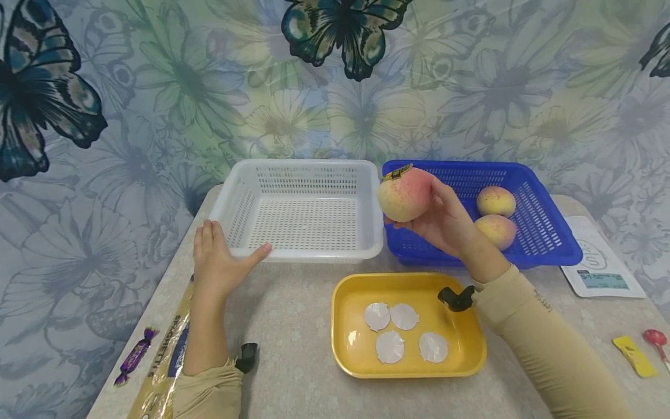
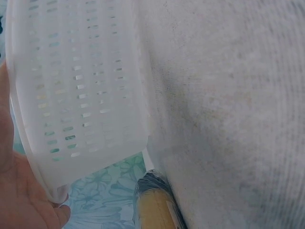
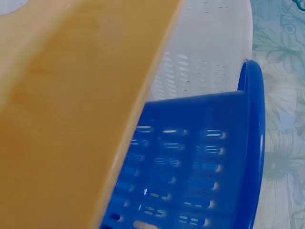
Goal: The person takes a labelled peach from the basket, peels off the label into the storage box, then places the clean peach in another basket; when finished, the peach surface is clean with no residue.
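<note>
My right hand (image 1: pixel 445 224) holds a pink and yellow peach (image 1: pixel 405 195) between the white and blue baskets, above their rims. A small black and gold sticker (image 1: pixel 398 173) sits on the top left of that peach. My left hand (image 1: pixel 220 262) rests at the near left corner of the white basket (image 1: pixel 306 254), fingers straight along its side and thumb over the front rim. In the left wrist view, fingers (image 2: pixel 35 205) touch the corner of that basket. Inside the blue basket (image 1: pixel 544 233) lie two more peaches (image 1: pixel 496 202), one in front of the other.
Several white round pieces (image 1: pixel 389 347) lie in a yellow tray (image 1: pixel 410 372) in front. A scale (image 1: pixel 602 259) stands at right, with a yellow packet (image 1: pixel 634 356) and red lollipop (image 1: pixel 655 337) nearer. A spaghetti pack (image 1: pixel 162 366) and purple-wrapped candy (image 1: pixel 135 357) lie at left.
</note>
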Motion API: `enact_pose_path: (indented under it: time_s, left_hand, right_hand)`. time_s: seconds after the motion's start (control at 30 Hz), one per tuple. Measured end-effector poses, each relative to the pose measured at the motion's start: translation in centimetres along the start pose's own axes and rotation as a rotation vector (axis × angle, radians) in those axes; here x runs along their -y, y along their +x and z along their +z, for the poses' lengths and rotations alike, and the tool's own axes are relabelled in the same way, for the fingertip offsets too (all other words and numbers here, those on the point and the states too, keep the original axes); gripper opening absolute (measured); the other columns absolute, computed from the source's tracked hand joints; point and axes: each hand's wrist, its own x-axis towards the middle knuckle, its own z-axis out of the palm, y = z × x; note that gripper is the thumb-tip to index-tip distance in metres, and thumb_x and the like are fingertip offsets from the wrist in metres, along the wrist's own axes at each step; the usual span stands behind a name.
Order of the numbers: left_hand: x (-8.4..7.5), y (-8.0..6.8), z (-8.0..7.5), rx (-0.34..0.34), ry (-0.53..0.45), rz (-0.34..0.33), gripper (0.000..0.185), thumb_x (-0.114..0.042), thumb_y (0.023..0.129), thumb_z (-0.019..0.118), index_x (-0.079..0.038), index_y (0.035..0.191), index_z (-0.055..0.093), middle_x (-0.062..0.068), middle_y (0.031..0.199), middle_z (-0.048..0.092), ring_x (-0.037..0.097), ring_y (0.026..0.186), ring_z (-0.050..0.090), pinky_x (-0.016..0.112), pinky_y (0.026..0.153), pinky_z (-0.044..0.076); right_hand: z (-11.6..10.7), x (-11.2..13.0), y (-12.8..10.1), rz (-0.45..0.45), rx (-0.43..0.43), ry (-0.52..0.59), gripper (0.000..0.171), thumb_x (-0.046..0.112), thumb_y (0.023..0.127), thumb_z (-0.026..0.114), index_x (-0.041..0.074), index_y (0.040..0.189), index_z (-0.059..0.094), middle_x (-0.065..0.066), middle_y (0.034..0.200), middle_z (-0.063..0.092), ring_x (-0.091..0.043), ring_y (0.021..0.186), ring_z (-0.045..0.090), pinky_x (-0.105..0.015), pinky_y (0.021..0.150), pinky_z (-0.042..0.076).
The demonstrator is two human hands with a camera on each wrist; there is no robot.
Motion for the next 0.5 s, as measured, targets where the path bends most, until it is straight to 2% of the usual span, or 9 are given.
enact_pose_path:
  time_s: [0.1,0.17,0.23,0.33,0.5]
  left_hand:
    - [0.0,0.0,0.1,0.004,-0.001,-0.003,0.135,-0.072,0.075,0.07,0.003,0.156,-0.008,0.023,0.165,-0.01,0.041,0.153,-0.01,0.068,0.119,0.006]
    - [0.1,0.1,0.2,0.0,0.004,0.0,0.135,-0.073,0.075,0.069,0.003,0.156,-0.008,0.023,0.165,-0.01,0.042,0.153,-0.01,0.068,0.119,0.006]
    - [0.1,0.1,0.3,-0.006,0.009,0.002,0.135,-0.074,0.075,0.069,0.003,0.156,-0.008,0.023,0.165,-0.01,0.042,0.153,-0.008,0.068,0.119,0.006]
    - [0.2,0.1,0.2,-0.017,0.018,0.009,0.135,-0.074,0.075,0.068,0.003,0.156,-0.006,0.023,0.165,-0.009,0.044,0.153,-0.007,0.069,0.119,0.005]
    - [0.1,0.0,0.0,-0.028,0.02,0.028,0.134,-0.074,0.075,0.068,0.005,0.156,-0.004,0.026,0.164,-0.007,0.043,0.152,-0.011,0.067,0.119,-0.005]
  right_hand:
    - [-0.2,0.0,-0.2,0.003,-0.021,-0.092,0.053,0.052,0.102,0.041,0.017,0.142,0.041,-0.003,0.131,0.058,-0.023,0.109,0.062,-0.035,0.096,0.054]
    - [-0.2,0.2,-0.5,0.022,-0.05,-0.14,0.05,0.047,0.1,0.049,0.019,0.141,0.039,-0.001,0.13,0.058,-0.019,0.111,0.061,-0.034,0.098,0.054]
    - [-0.2,0.5,-0.9,0.049,-0.074,-0.185,0.052,0.038,0.097,0.058,0.02,0.141,0.036,0.001,0.129,0.057,-0.016,0.112,0.059,-0.031,0.1,0.052]
    - [0.1,0.9,-1.5,0.082,-0.101,-0.237,0.064,0.017,0.092,0.065,0.019,0.147,0.032,0.002,0.131,0.055,-0.012,0.113,0.058,-0.025,0.099,0.052]
    - [0.7,1.4,-2.2,0.085,-0.068,-0.405,0.084,-0.004,0.084,0.071,0.011,0.155,0.027,-0.002,0.134,0.055,-0.014,0.113,0.06,-0.025,0.093,0.056]
